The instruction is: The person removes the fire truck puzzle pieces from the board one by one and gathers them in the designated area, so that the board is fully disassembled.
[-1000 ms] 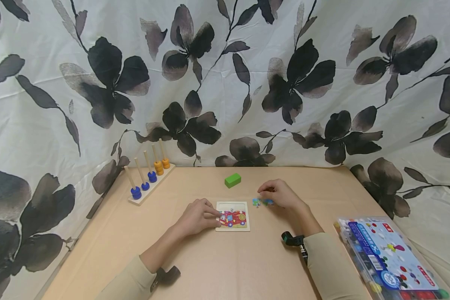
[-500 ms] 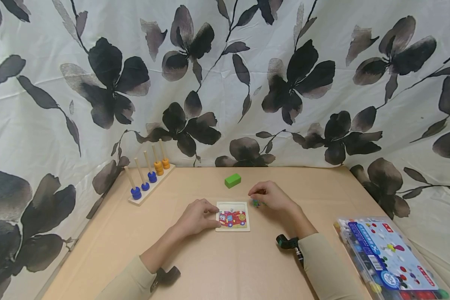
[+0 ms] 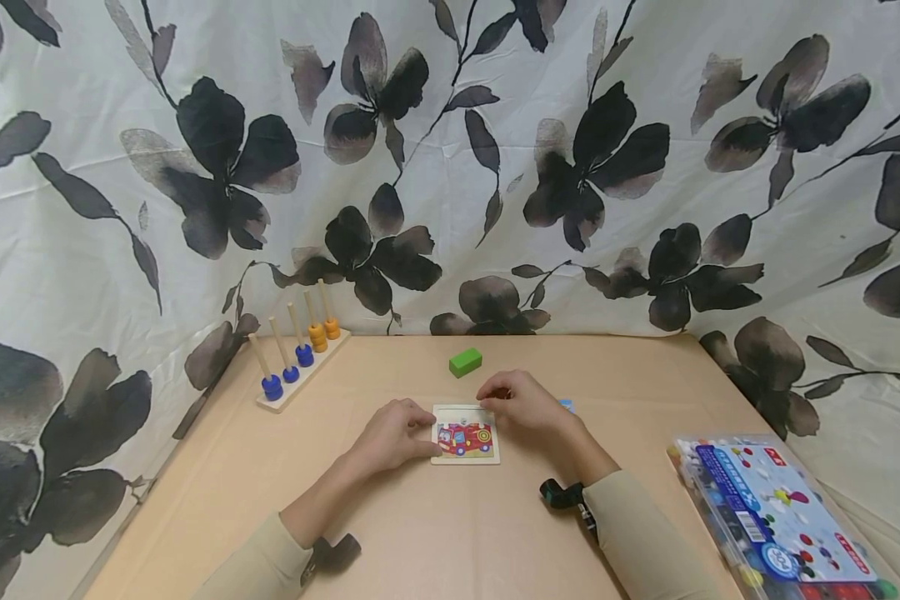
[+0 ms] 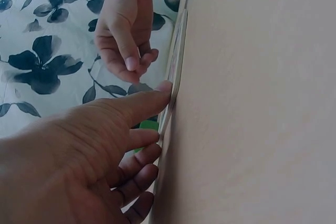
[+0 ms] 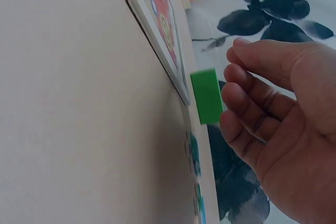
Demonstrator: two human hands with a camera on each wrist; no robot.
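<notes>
A small framed jigsaw puzzle [image 3: 465, 440] with a red vehicle picture lies on the table. My left hand [image 3: 392, 433] holds its left edge, thumb and index finger spaced along the frame. The left wrist view shows the thumb tip on that rim and the other fingers loosely bent. My right hand [image 3: 528, 406] hovers by the frame's far right corner, fingers loosely curled, and nothing shows between them in the right wrist view [image 5: 283, 93]. Loose blue-green puzzle pieces [image 5: 194, 153] lie on the table under this hand; in the head view one blue piece [image 3: 566, 405] peeks out behind it.
A green block [image 3: 465, 362] lies beyond the puzzle. At the back left stands a wooden peg counter [image 3: 303, 375] with blue and orange beads. A clear box of colourful parts [image 3: 783, 512] lies at the right edge. Floral cloth [image 3: 450, 167] hangs behind the table.
My right hand has moved left and slightly nearer, from above the loose pieces to the puzzle's far right corner. My left hand has stayed at the frame's left edge.
</notes>
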